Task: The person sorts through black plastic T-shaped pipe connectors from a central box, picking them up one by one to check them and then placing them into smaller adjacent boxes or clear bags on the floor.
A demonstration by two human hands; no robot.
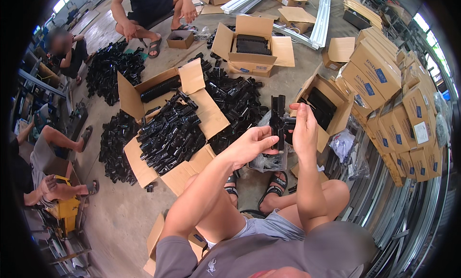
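Note:
Between my two hands, in front of my knees, stands a black elongated hardware part (277, 107) with a short arm sticking out to its right. My left hand (252, 146) pinches its lower end between thumb and fingers. My right hand (305, 129) is closed at the side arm, with the fingers pointing up; its palm side is partly hidden. Below the part lies a container lined with clear plastic (264, 162). Just right of my right hand sits an open cardboard box (340, 112) holding black parts in rows.
A large open carton (132, 98) bears a heap of similar black parts (173, 134). More piles (115, 69) lie on the floor around it. Another open box (249, 67) stands farther off. Stacked cartons (370, 76) and metal profiles (384, 215) fill the right. Other people sit at the left and far side.

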